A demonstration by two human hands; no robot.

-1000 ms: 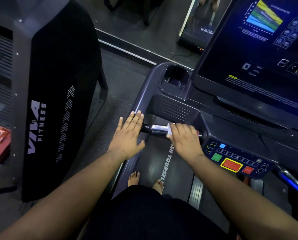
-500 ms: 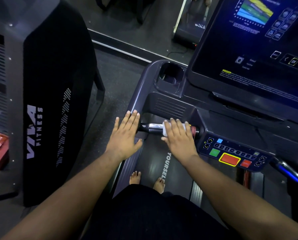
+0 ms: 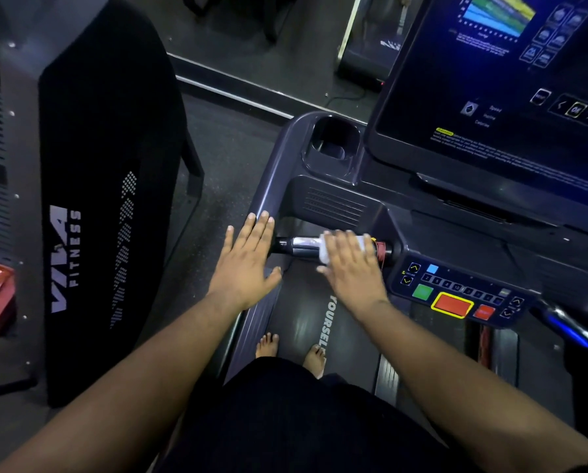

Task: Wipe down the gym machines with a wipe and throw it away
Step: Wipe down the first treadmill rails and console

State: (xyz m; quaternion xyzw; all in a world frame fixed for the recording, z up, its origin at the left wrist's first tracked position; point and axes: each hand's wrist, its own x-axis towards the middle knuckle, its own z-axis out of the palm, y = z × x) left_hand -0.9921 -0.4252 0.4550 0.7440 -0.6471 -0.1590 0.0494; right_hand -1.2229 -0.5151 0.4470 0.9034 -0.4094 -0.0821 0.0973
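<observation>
She stands barefoot on the treadmill (image 3: 306, 322) belt, and the job looks to be in its middle. Her right hand (image 3: 352, 264) lies flat, fingers straight, pressing the white wipe (image 3: 325, 250) onto the chrome handlebar (image 3: 302, 245) that crosses in front of her; the wipe is wrapped over the bar's right half, peeking out at nine o'clock of her fingers. The hand is blurred, so I judge she is rubbing along the bar. Her left hand (image 3: 244, 261) rests open, fingers straight, on the grey side rail (image 3: 268, 186) at the bar's left end, holding nothing.

What is finished I cannot tell: no surface shows a clear wet sheen. Left to do, by my reckoning, are the button panel (image 3: 463, 295) at three o'clock of the right hand, the cup holder (image 3: 333, 145) at twelve, the big screen (image 3: 507, 90) up at one o'clock, and the black machine marked VIVA FITNESS (image 3: 108, 199) at nine. No bin is in sight, so throwing the wipe away is still some way off.
</observation>
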